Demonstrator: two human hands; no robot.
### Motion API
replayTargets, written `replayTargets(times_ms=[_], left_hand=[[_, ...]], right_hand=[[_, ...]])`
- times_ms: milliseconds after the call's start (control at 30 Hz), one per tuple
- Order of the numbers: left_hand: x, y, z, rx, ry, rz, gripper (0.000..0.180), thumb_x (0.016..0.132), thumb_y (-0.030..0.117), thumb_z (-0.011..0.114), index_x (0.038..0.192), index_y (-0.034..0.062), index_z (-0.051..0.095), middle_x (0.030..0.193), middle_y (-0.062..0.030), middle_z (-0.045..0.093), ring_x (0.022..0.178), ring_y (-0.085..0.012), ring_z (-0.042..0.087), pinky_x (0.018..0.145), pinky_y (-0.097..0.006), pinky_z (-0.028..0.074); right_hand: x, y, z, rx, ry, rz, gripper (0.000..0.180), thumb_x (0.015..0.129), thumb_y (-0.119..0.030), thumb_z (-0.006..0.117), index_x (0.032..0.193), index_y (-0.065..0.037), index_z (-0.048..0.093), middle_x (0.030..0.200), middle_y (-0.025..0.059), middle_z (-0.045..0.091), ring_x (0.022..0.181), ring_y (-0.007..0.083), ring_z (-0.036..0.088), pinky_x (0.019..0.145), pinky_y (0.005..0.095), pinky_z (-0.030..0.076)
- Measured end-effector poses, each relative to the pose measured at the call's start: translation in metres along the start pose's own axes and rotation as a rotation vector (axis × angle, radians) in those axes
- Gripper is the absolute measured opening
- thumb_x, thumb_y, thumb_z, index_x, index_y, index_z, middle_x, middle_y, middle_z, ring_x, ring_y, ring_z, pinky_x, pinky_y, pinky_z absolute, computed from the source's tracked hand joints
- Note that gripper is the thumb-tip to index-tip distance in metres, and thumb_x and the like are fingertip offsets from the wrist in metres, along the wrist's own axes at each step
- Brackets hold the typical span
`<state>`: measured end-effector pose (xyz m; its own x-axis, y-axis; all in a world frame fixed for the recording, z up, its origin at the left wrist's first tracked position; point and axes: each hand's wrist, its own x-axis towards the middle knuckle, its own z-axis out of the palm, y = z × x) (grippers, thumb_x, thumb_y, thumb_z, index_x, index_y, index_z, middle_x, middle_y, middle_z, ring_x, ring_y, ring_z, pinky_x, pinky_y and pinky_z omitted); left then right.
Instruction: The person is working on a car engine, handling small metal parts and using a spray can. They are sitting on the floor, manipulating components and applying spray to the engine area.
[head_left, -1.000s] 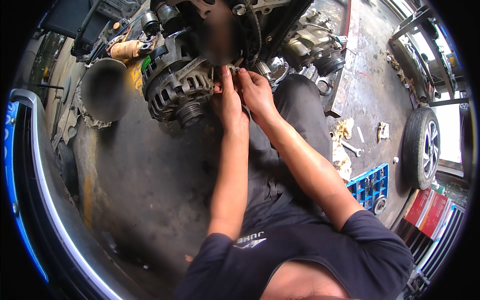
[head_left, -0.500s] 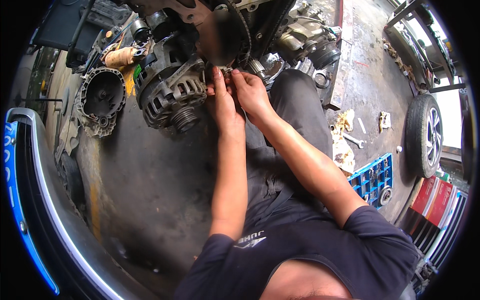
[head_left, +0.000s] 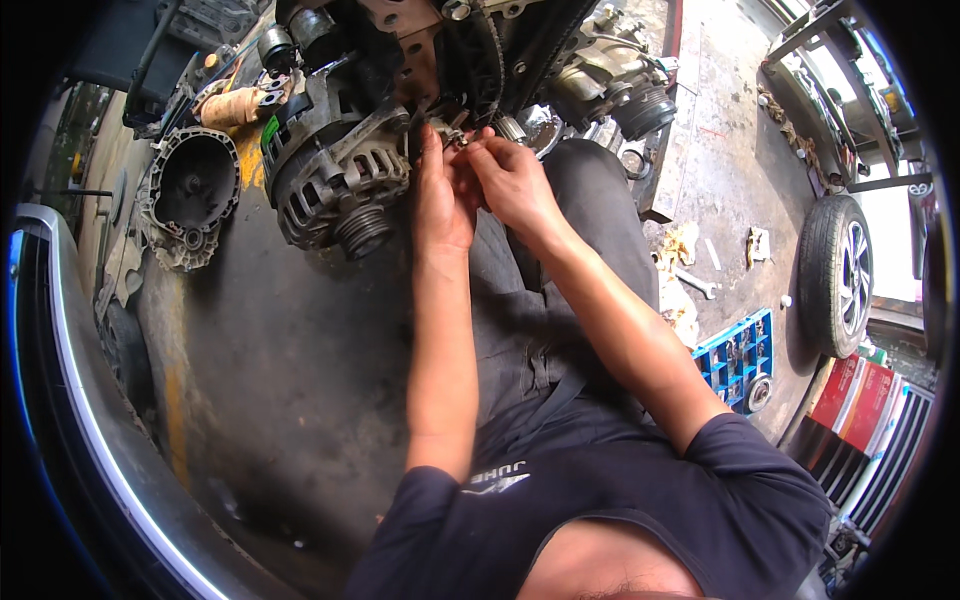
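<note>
My left hand (head_left: 443, 195) and my right hand (head_left: 515, 180) meet just in front of the engine's underside (head_left: 415, 50). A small metal part (head_left: 461, 139) shows at the fingertips of both, too small to name its kind. The right thumb and forefinger pinch it from the right. The left thumb points up beside it, and the left fingers curl in behind, partly hidden. Close on the left of my left hand sits an alternator (head_left: 340, 175) with a ribbed pulley (head_left: 362, 232). It is not being touched.
At the left lie a round gearbox housing (head_left: 193, 185) and a car bumper (head_left: 75, 350). On the right are an engine unit with a pulley (head_left: 640, 110), a wrench (head_left: 697, 284), a blue parts tray (head_left: 735, 365), a wheel (head_left: 838, 275) and a red box (head_left: 857, 400).
The view has shifted slightly. Both hands stay together at the same place under the engine; the right fingers have turned a little, and the small metal part shows more plainly.
</note>
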<state>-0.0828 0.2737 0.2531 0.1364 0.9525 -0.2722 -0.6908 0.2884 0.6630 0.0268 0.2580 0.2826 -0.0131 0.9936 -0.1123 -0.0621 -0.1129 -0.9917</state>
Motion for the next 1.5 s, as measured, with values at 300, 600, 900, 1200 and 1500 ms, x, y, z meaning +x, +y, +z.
replayTargets(times_ms=[300, 600, 900, 1200, 1500], left_hand=[[0.001, -0.009, 0.006, -0.123, -0.036, 0.021, 0.072, 0.104, 0.056, 0.038, 0.141, -0.0048, 0.044, 0.132, -0.0172, 0.058, 0.124, -0.0256, 0.055, 0.11, -0.037, 0.041], [-0.008, 0.0, 0.019, -0.025, -0.094, -0.008, 0.07, 0.104, 0.055, 0.038, 0.14, -0.004, 0.048, 0.137, -0.0169, 0.057, 0.121, -0.0242, 0.056, 0.106, -0.037, 0.043], [-0.005, 0.0, 0.024, -0.14, 0.009, 0.111, 0.045, 0.104, 0.042, 0.05, 0.125, 0.0037, 0.057, 0.122, -0.0127, 0.065, 0.114, -0.0233, 0.064, 0.093, -0.035, 0.053], [-0.004, 0.0, 0.018, -0.044, 0.111, 0.105, 0.051, 0.103, 0.048, 0.048, 0.131, 0.0065, 0.058, 0.125, -0.0086, 0.064, 0.113, -0.0184, 0.059, 0.1, -0.032, 0.044], [-0.007, -0.004, 0.032, -0.012, 0.11, 0.174, 0.05, 0.102, 0.048, 0.049, 0.131, 0.008, 0.058, 0.125, -0.0068, 0.064, 0.113, -0.0177, 0.057, 0.099, -0.033, 0.043]], right_hand=[[-0.009, -0.021, -0.022, -0.893, 0.075, -0.63, 0.056, 0.09, -0.013, 0.063, 0.144, -0.007, 0.049, 0.087, 0.0172, 0.07, 0.073, 0.0346, 0.069, 0.061, 0.0428, 0.055], [-0.01, 0.002, 0.005, -0.347, 0.129, -0.367, 0.053, 0.089, -0.011, 0.058, 0.14, 0.0, 0.05, 0.09, 0.0165, 0.071, 0.081, 0.028, 0.072, 0.075, 0.0353, 0.055], [0.007, -0.008, -0.03, -0.249, 0.261, -0.373, 0.042, 0.091, -0.016, 0.068, 0.127, 0.004, 0.059, 0.096, 0.0142, 0.07, 0.08, 0.0205, 0.069, 0.072, 0.0313, 0.054], [0.027, -0.01, -0.03, -0.798, 0.311, -0.594, 0.038, 0.08, -0.026, 0.078, 0.105, -0.001, 0.063, 0.092, 0.0138, 0.066, 0.077, 0.0275, 0.067, 0.067, 0.0386, 0.053], [0.031, 0.003, -0.024, -0.748, 0.326, -0.464, 0.039, 0.078, -0.026, 0.075, 0.104, -0.001, 0.059, 0.094, 0.0191, 0.068, 0.081, 0.0368, 0.068, 0.064, 0.0458, 0.054]])
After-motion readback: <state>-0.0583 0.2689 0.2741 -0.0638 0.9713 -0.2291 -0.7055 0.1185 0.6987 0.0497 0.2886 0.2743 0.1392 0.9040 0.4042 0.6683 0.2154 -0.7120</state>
